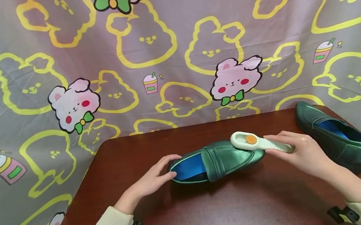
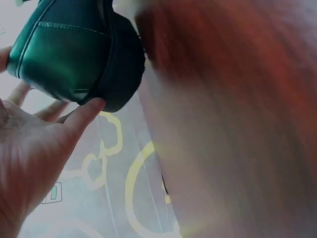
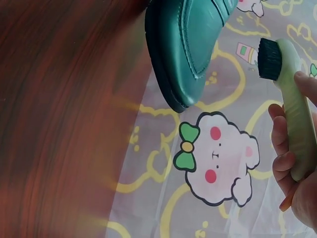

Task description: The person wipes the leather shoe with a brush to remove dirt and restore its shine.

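A shiny green loafer (image 1: 232,161) with a blue insole lies lengthwise before me, its toe to the right. My left hand (image 1: 146,179) holds it by the heel, thumb and fingers spread round the back; the left wrist view has the heel (image 2: 69,59) close up. In my right hand (image 1: 305,150) is a pale green shoe brush (image 1: 245,141) with an orange button, gripped by its handle. From the head, the brush overlaps the loafer's toe. The right wrist view shows its dark bristles (image 3: 270,59) facing the toe (image 3: 195,69), with a gap between.
A second green loafer (image 1: 343,147) rests at the right side of the brown wooden table (image 1: 201,219). Behind the table hangs a grey curtain (image 1: 179,104) printed with yellow outlines and pink bunnies.
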`<move>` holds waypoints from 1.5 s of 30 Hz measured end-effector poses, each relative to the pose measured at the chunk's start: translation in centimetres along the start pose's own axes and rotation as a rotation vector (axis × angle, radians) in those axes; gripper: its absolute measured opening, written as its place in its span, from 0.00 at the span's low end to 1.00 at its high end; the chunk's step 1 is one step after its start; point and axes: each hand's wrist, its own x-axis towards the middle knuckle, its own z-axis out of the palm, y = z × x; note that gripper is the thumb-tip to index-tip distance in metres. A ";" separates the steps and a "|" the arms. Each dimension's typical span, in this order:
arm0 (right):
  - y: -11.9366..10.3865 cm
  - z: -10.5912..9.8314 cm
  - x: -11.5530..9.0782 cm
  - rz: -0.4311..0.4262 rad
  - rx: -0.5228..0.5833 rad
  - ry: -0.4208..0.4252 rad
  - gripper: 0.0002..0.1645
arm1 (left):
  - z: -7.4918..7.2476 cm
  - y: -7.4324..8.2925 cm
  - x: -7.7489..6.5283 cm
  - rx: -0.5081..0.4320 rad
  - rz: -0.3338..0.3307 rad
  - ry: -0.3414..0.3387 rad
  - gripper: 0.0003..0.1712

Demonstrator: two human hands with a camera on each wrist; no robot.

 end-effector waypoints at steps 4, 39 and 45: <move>0.1 0.1 -0.1 0.024 -0.011 -0.008 0.25 | 0.2 -0.1 0.4 -0.002 0.030 0.001 0.27; 0.5 0.3 -0.2 0.020 -0.048 -0.040 0.24 | -3.3 -2.0 -0.1 0.244 0.007 0.179 0.23; 0.2 0.5 0.0 0.049 -0.043 -0.066 0.23 | -4.4 -2.7 -1.4 0.331 -0.084 0.297 0.23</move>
